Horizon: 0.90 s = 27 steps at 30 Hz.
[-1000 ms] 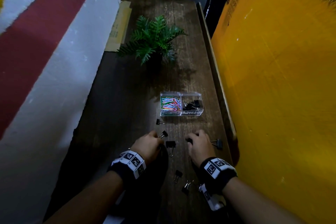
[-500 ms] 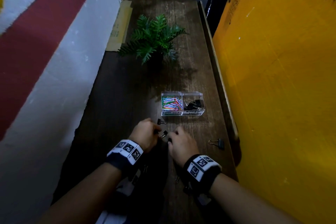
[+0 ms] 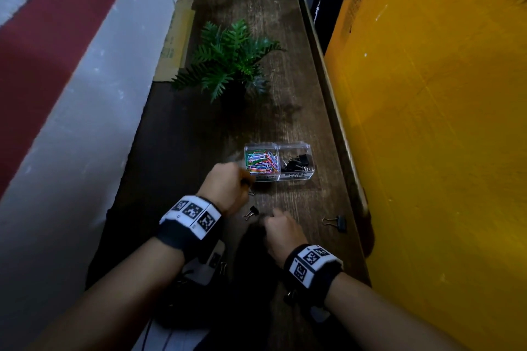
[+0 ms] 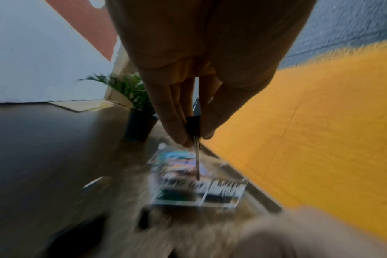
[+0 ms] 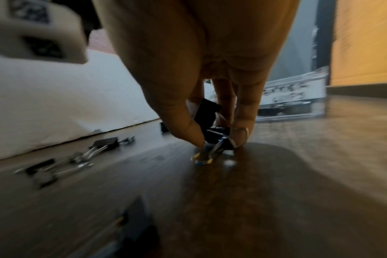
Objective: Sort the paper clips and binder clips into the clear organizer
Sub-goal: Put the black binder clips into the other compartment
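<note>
The clear organizer [image 3: 296, 178] stands mid-table, with coloured paper clips [image 3: 261, 162] in its left compartment and black binder clips [image 3: 296, 162] in its right. My left hand [image 3: 246, 183] is at the organizer's front left corner. In the left wrist view its fingertips [image 4: 183, 142] pinch a small black binder clip [image 4: 193, 126], wire handle hanging over the organizer [image 4: 225, 189]. My right hand [image 3: 268, 217] is down on the table, thumb and finger pinching a black binder clip [image 5: 218, 135]. A second black clip [image 5: 207, 111] sits higher between its fingers.
Loose binder clips lie on the wooden table [image 3: 199, 134]: one between my hands [image 3: 252, 211], one near the right edge [image 3: 338, 222], more by my right hand [image 5: 104, 144]. A potted fern [image 3: 228, 57] stands behind the organizer. A yellow wall [image 3: 427, 151] bounds the right side, a white wall the left.
My right hand moved left from the clip near the right edge to the table's middle and stayed there. My left hand moved forward to the organizer's front corner.
</note>
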{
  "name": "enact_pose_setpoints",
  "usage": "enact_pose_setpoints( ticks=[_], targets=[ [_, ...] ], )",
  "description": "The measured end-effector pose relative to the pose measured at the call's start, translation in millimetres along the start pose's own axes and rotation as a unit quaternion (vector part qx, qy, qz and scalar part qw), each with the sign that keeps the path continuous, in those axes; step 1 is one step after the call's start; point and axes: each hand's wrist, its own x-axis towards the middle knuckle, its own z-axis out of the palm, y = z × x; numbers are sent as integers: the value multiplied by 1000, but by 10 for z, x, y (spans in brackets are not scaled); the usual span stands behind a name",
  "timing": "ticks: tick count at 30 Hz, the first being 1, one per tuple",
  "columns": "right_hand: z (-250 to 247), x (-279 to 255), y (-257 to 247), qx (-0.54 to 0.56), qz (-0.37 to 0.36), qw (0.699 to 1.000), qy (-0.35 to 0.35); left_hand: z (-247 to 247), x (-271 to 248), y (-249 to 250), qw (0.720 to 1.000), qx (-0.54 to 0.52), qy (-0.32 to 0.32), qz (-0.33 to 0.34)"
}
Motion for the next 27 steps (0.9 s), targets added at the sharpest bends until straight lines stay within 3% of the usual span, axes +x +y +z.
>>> enact_pose_setpoints(
  ticks=[4, 8, 16, 22, 27],
  targets=[
    [-69, -77, 159, 55, 12, 998, 32, -1, 348, 334, 999, -29, 6, 27],
    [-155, -146, 327, 59, 48, 994, 82, 136, 727, 616, 998, -24, -35, 43],
    [-574, -55, 669, 98, 89, 972, 195, 400, 1014, 636, 994, 34, -99, 28],
    [-1011, 495, 715, 105, 72, 957, 261, 270, 890, 447, 999, -30, -26, 34],
    [-1049, 832, 602, 50, 48, 977, 202, 94, 515, -59, 991, -120, 56, -1]
  ],
)
